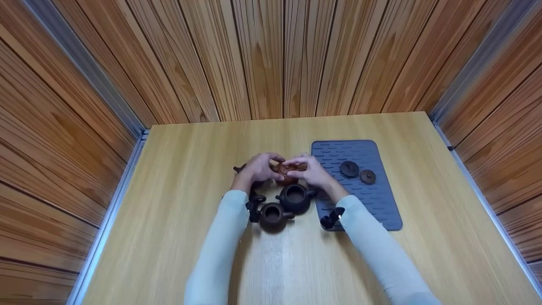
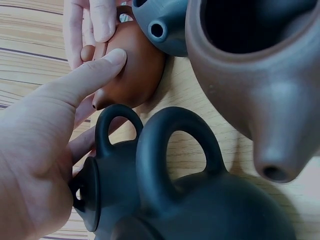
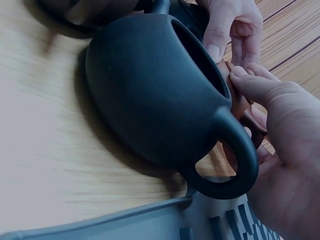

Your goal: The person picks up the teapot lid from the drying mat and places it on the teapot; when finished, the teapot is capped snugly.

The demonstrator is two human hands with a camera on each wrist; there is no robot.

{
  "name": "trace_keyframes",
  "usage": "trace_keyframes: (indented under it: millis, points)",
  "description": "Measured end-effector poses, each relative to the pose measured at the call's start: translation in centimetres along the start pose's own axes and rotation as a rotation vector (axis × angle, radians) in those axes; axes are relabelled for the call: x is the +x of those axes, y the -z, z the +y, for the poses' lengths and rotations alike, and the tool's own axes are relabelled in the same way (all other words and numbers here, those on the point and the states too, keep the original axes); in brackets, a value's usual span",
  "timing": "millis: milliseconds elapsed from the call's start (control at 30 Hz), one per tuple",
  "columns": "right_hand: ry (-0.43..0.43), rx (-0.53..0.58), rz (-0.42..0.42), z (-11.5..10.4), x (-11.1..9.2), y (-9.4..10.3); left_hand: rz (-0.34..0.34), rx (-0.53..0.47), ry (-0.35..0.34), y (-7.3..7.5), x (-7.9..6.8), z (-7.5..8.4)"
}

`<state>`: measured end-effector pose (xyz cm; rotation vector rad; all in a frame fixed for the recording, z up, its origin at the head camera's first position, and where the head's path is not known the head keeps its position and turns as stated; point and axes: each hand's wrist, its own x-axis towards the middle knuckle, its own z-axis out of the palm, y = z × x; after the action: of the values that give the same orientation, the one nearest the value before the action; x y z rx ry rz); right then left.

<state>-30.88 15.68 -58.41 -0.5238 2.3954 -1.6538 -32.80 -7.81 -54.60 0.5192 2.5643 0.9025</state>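
A small reddish-brown teapot [image 2: 142,65] with its lid on stands on the table between both hands. My left hand [image 1: 260,168] grips it on the spout side, its thumb pressed to the body near the lid's edge. From the handle side my right hand [image 1: 312,173] holds the same teapot with thumb and fingers curled round its upper part. Nearer the body are two open teapots, a black one [image 1: 296,199] and a brown one [image 1: 273,217]. Beneath the left wrist is a black lidded teapot [image 2: 120,175], beside another dark teapot [image 2: 225,210].
A dark grey ribbed mat [image 1: 360,207] lies on the right of the wooden table [image 1: 169,203]. On it rest two loose lids, a larger dark one [image 1: 349,169] and a smaller brown one [image 1: 367,177]. Wood-panelled walls [image 1: 262,59] enclose the back and sides.
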Motion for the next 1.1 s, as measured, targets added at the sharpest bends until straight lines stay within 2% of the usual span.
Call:
trace_keyframes:
  millis: [567, 1100]
  points:
    - [0.012, -0.019, -0.014, -0.3, -0.1, 0.5, -0.002, -0.003, 0.016, 0.0, -0.1, 0.1]
    - [0.057, -0.025, 0.044, -0.3, -1.7, 4.1, -0.007, -0.041, 0.037, -0.1, -0.1, 0.1]
